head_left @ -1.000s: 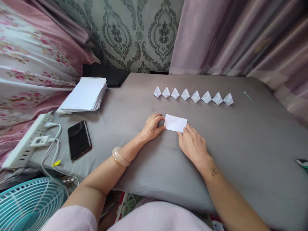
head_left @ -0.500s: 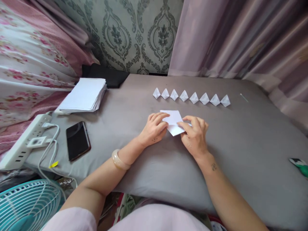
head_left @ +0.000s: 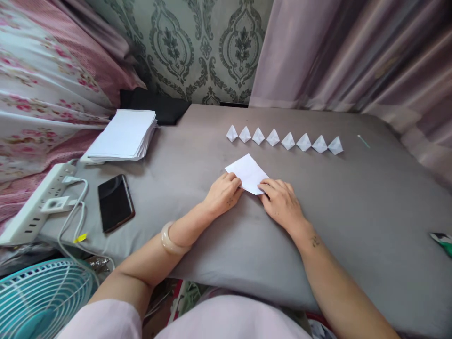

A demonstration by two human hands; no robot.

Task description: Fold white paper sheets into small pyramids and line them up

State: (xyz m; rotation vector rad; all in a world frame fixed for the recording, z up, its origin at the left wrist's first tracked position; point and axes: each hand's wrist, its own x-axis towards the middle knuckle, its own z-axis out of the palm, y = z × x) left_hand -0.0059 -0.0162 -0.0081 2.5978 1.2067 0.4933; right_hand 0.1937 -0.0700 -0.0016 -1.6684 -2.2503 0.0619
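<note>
A white sheet of folded paper (head_left: 248,173) lies on the grey-covered table (head_left: 226,235) in front of me, one corner pointing away. My left hand (head_left: 225,190) is closed on its near left edge, fingers curled over it. On the near right edge, my right hand (head_left: 280,200) pinches the paper between thumb and fingers. The underside of the paper and the thumb tips are partly hidden. Beyond the paper stands a row of several small folded white paper shapes (head_left: 273,137), pointed at the top.
At the left lie a stack of white paper (head_left: 120,134), a black phone (head_left: 116,202) and a white power strip (head_left: 38,205) with cables. A black folded item (head_left: 158,106) sits behind the stack. A blue fan (head_left: 45,296) stands below the table's left edge. A cotton swab (head_left: 363,141) lies far right.
The paper has been turned so a corner points away, and its loose flap no longer shows. Both hands have shifted to its near edges. The view has moved slightly.
</note>
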